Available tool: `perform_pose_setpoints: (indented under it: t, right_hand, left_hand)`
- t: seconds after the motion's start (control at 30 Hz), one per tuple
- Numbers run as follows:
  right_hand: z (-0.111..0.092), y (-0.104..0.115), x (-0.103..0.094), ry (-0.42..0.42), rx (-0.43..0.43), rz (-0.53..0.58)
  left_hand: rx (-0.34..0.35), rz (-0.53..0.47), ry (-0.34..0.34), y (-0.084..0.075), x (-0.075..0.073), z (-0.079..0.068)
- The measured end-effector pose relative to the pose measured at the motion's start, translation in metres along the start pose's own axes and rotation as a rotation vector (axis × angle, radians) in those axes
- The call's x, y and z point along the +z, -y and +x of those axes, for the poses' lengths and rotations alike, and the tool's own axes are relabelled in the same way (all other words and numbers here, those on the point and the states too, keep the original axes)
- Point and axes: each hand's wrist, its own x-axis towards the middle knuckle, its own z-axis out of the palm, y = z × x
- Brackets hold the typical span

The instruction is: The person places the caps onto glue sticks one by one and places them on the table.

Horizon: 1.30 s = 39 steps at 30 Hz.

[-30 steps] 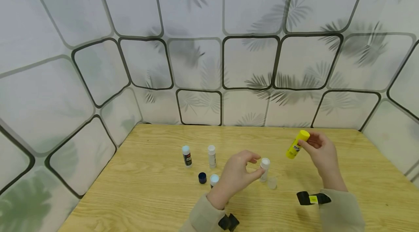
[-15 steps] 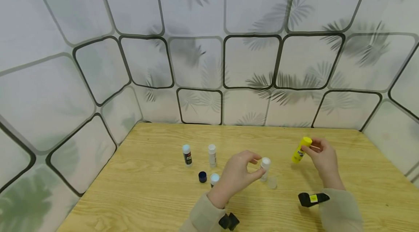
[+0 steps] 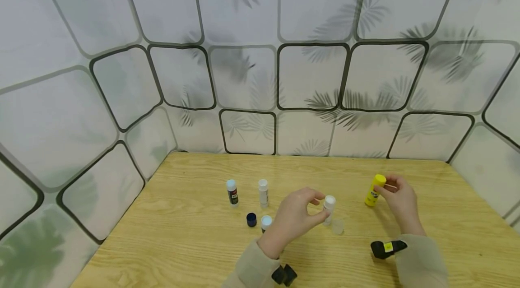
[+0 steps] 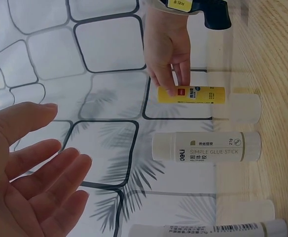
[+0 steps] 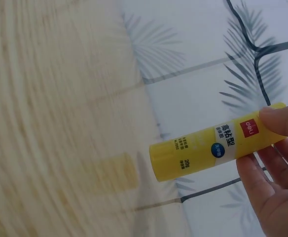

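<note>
Your right hand [image 3: 400, 200] has the yellow stick [image 3: 373, 192] pinched between thumb and fingers, about upright at the right of the table [image 3: 195, 247] — whether its base touches the wood, you can't tell from here. Over to your left hand [image 3: 298, 211]: loose, thumb and fingers apart, just beside the white stick [image 3: 330, 211], with a gap to it in the left wrist view. Your two hands are well apart.

And what a surface you've got: pale yellow wood grain, glossy enough to throw back a yellow smear in the right wrist view. Right next to the white stick sits a translucent disc [image 3: 337, 226]. On the left, you have a blue-topped stick [image 3: 232, 193] and a second white one [image 3: 263, 194] standing farther off, a dark cap [image 3: 251, 220] nearer, and another blue top [image 3: 266, 222] half hidden by your wrist.

Around you, pale walls [image 3: 243, 80] — rounded outlines in black and grey, shadowy leaves — meet the table's far edge.
</note>
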Motion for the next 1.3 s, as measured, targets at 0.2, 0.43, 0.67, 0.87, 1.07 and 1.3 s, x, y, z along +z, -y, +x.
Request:
perform_pose_setpoints:
  t: [0.2, 0.43, 0.67, 0.87, 1.07, 1.3]
  right_hand:
    - [0.0, -0.002, 0.001, 0.011, -0.017, -0.01]
    - [0.0, -0.004, 0.003, 0.034, -0.009, -0.015]
    - [0.012, -0.021, 0.006, 0.031, 0.009, -0.034]
    - [0.006, -0.01, 0.004, 0.041, 0.003, 0.002]
    - [0.0, -0.002, 0.002, 0.061, -0.031, -0.018]
    - [0.0, -0.003, 0.002, 0.083, -0.031, -0.014]
  left_hand:
    - [0.001, 0.017, 0.002, 0.0, 0.0, 0.0]
    - [0.01, 0.02, 0.003, 0.001, 0.0, -0.001]
    - [0.016, 0.026, 0.003, 0.0, 0.0, -0.001]
    - [0.019, 0.032, 0.003, 0.0, -0.001, -0.001]
    - [0.021, 0.037, 0.005, 0.0, 0.0, -0.001]
    - [0.017, 0.04, 0.01, 0.001, 0.0, -0.001]
